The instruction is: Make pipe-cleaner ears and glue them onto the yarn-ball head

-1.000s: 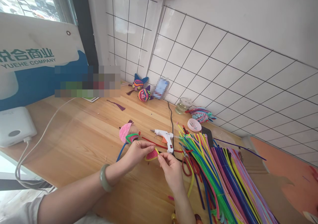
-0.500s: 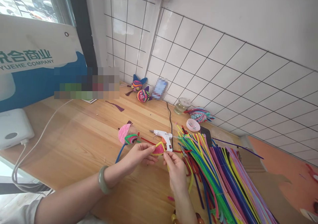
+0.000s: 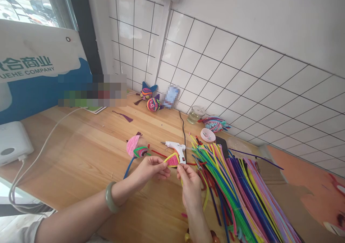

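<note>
Between my two hands is a small pink pipe-cleaner piece with a yellow edge (image 3: 173,159), roughly triangular. My left hand (image 3: 154,167) pinches its left corner between thumb and forefinger, the other fingers loosely curled below. At its right corner my right hand (image 3: 191,181) grips the yellow edging, and a yellow end hangs below those fingertips. Just behind the piece lies a white glue gun (image 3: 175,146), its nozzle pointing left. Left of it, a pink wrapped ball (image 3: 133,146) with a green-rimmed eye shape and a blue strand rests on the table.
Bundles of coloured pipe cleaners (image 3: 242,189) cover the right side, with pliers (image 3: 198,163) beside them. Toward the wall stand a pink dish (image 3: 207,135), a glass jar (image 3: 196,114), and finished wrapped figures (image 3: 153,103). A purple tassel (image 3: 123,116) and white charger (image 3: 13,142) lie left.
The view has shifted slightly. My left fingertips have drawn a little left, showing more of the yellow edge as a curve. Both hands still hold the piece.
</note>
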{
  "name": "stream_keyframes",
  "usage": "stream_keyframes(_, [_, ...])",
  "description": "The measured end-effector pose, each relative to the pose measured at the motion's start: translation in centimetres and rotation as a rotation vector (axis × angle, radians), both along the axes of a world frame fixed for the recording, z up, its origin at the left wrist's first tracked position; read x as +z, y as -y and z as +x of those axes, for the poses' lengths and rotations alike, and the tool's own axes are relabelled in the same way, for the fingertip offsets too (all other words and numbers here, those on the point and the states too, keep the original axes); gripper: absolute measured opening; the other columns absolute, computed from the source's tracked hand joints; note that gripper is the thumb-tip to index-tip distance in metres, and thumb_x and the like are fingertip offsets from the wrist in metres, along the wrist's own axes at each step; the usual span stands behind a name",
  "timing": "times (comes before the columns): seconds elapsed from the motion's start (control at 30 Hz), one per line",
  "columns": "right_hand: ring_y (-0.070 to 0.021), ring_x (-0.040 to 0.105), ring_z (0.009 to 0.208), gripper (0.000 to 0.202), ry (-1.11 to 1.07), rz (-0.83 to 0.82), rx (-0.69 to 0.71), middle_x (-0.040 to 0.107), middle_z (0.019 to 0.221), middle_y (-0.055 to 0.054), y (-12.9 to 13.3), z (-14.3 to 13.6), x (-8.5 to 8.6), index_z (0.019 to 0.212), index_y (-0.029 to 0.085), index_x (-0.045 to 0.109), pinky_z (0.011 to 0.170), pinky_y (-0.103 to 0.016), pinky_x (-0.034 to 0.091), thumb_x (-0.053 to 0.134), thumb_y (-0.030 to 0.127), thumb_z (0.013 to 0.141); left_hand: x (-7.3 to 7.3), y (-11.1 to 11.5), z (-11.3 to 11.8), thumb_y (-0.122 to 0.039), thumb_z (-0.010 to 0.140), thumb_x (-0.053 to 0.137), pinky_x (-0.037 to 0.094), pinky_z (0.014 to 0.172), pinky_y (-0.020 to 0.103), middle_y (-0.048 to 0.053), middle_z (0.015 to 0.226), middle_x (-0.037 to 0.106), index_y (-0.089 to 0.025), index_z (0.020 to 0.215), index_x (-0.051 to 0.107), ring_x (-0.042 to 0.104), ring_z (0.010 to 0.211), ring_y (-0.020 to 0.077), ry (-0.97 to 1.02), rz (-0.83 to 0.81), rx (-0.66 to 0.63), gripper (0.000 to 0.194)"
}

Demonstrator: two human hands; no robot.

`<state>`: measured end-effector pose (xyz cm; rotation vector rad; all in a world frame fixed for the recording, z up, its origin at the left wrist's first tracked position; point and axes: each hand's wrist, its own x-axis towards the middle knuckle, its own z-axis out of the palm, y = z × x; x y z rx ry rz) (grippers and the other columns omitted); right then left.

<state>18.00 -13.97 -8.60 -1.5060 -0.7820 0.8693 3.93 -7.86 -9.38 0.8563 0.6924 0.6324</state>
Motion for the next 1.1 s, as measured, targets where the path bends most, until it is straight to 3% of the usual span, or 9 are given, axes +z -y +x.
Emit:
stream_keyframes(0.33, [-0.0111,0.044,0.052,0.023,-0.013,-0.001,-0.006,0.048,0.055,0.004,0.0,0.0,-0.1,0.069,0.017,0.058,0.053,-0.023,0.035,0.062,0.039,0.071,0.1,0.0,0.0,-0.043,0.064,0.069,0.051,0.063,0.028,0.01,0.074,0.07,-0.01,0.073,0.062,0.065,0.066,0.0172,-0.009,0.003,-0.001,0.034])
stream_keyframes(0.57, [-0.0117,0.046,0.053,0.022,-0.035,0.022,-0.009,0.05,0.056,0.003,0.1,-0.2,0.0,0.071,0.016,0.06,0.054,-0.023,0.038,0.062,0.038,0.071,0.5,0.5,0.2,-0.032,0.061,0.074,0.05,0.065,0.027,0.006,0.075,0.068,-0.013,0.086,0.061,0.064,0.07,0.0159,0.058,-0.02,-0.034,0.034])
stream_keyframes(0.7, [-0.0137,0.051,0.056,0.022,-0.087,0.026,0.059,0.056,0.059,0.0,0.2,-0.9,0.0,0.075,0.015,0.062,0.055,-0.025,0.042,0.062,0.037,0.071,0.5,0.8,0.5,-0.035,0.063,0.071,0.05,0.063,0.024,0.006,0.074,0.066,-0.012,0.086,0.064,0.062,0.07,0.0151,0.062,0.053,-0.086,0.033])
stream_keyframes(0.8, [-0.0142,0.053,0.059,0.021,-0.111,0.039,0.123,0.059,0.063,-0.001,0.2,-1.3,-0.2,0.073,0.015,0.061,0.057,-0.025,0.043,0.06,0.036,0.073,0.4,0.8,0.5,-0.035,0.064,0.071,0.049,0.062,0.024,0.006,0.075,0.066,-0.011,0.084,0.064,0.062,0.07,0.0149,0.071,0.039,-0.052,0.032])
stream_keyframes(1.1, [-0.0148,0.054,0.06,0.019,0.05,-0.007,0.214,0.063,0.066,-0.002,0.4,-1.4,0.7,0.073,0.015,0.062,0.056,-0.024,0.042,0.059,0.034,0.074,0.8,0.4,0.2,-0.035,0.063,0.071,0.045,0.055,0.022,0.002,0.07,0.057,-0.013,0.077,0.058,0.056,0.059,0.0108,0.103,0.017,0.01,0.028])
